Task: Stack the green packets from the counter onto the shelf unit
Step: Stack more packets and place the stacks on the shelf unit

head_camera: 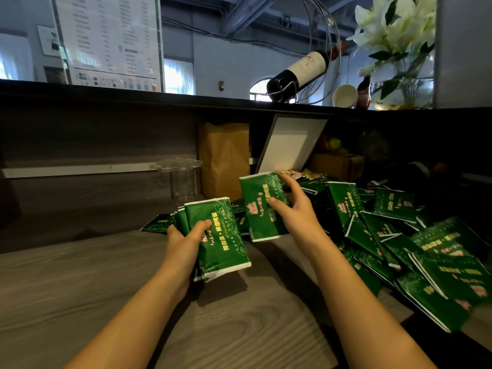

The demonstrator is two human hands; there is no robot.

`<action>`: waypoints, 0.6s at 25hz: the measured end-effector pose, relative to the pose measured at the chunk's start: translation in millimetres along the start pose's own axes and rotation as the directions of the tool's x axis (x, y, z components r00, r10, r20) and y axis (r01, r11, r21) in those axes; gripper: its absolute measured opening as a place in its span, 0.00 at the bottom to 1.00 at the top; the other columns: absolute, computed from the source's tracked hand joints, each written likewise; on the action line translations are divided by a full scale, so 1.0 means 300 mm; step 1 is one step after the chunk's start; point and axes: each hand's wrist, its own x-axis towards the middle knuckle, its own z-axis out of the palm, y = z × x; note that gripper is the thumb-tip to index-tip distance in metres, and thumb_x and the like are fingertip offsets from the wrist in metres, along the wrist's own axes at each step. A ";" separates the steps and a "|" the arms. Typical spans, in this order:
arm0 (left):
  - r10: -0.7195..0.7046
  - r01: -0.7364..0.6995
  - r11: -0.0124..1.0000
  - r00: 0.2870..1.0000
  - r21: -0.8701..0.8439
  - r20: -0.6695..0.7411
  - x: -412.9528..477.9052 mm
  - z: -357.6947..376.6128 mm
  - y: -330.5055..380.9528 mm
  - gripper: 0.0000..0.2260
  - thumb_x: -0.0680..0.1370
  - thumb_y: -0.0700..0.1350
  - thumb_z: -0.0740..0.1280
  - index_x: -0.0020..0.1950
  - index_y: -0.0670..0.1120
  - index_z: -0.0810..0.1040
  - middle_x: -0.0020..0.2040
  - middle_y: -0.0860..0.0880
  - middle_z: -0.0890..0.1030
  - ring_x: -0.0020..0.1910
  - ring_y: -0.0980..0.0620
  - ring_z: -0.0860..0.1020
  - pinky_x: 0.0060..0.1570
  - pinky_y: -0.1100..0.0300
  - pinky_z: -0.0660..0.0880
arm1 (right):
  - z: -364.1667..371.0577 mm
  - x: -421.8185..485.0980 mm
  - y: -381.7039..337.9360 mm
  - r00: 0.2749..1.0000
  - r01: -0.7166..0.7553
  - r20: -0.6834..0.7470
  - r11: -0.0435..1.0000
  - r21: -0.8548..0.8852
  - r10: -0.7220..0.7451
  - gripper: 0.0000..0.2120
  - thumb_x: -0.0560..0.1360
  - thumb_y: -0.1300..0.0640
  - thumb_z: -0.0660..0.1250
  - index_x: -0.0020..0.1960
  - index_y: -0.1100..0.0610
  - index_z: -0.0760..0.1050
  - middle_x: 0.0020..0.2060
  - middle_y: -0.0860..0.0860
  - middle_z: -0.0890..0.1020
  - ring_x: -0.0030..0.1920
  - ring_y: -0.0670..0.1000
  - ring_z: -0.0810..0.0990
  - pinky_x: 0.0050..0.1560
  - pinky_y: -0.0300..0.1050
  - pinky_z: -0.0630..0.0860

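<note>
My left hand [186, 241] grips a small stack of green packets [221, 238] above the grey wood-grain counter [80, 288], thumb on the top packet's face. My right hand [290, 209] holds a single green packet [259, 209] upright just right of that stack, thumb across its front and fingers over its top edge. A loose pile of several more green packets [399, 235] is spread over the counter at the right, some overlapping and tilted. One more packet [157, 222] lies flat behind my left hand. No shelf unit can be made out.
A brown paper bag [223, 158] and a clear plastic stand [181, 179] sit against the back wall. A leaning white board [290, 142] and a cardboard box [338, 163] are behind the pile. The ledge above carries a wine bottle in a wire holder [298, 73], a cup and a vase of flowers [399, 49].
</note>
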 end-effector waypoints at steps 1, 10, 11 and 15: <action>-0.008 0.008 1.000 1.000 0.005 0.001 -0.007 0.008 0.002 0.31 0.68 0.52 0.74 0.67 0.46 0.66 0.57 0.42 0.79 0.52 0.42 0.80 0.53 0.44 0.77 | 0.025 -0.022 -0.024 0.997 0.006 0.074 0.996 0.091 -0.013 0.24 0.76 0.66 0.64 0.68 0.48 0.66 0.57 0.53 0.76 0.53 0.53 0.80 0.47 0.46 0.81; -0.017 0.016 0.988 1.000 -0.155 -0.005 -0.049 0.072 -0.003 0.28 0.73 0.57 0.69 0.66 0.44 0.65 0.54 0.42 0.80 0.49 0.42 0.81 0.52 0.44 0.78 | 0.147 -0.108 -0.031 0.971 0.122 0.224 0.977 -0.172 -0.082 0.27 0.75 0.63 0.67 0.71 0.51 0.64 0.50 0.46 0.77 0.53 0.49 0.80 0.55 0.50 0.79; -0.007 0.009 0.992 1.000 -0.128 0.018 -0.061 0.076 -0.005 0.28 0.72 0.55 0.71 0.65 0.45 0.65 0.54 0.43 0.80 0.49 0.43 0.82 0.50 0.46 0.79 | 0.141 -0.120 -0.033 0.969 0.146 0.228 0.968 -0.202 -0.099 0.27 0.74 0.62 0.68 0.70 0.51 0.65 0.49 0.44 0.77 0.53 0.47 0.79 0.55 0.48 0.79; 0.024 -0.017 0.997 0.996 -0.073 0.091 -0.121 0.122 -0.018 0.24 0.72 0.44 0.72 0.63 0.44 0.66 0.52 0.43 0.80 0.45 0.46 0.81 0.43 0.52 0.79 | 0.048 -0.175 -0.060 0.965 0.197 0.234 0.922 -0.333 -0.121 0.24 0.76 0.58 0.66 0.70 0.50 0.67 0.48 0.43 0.75 0.50 0.45 0.77 0.53 0.45 0.77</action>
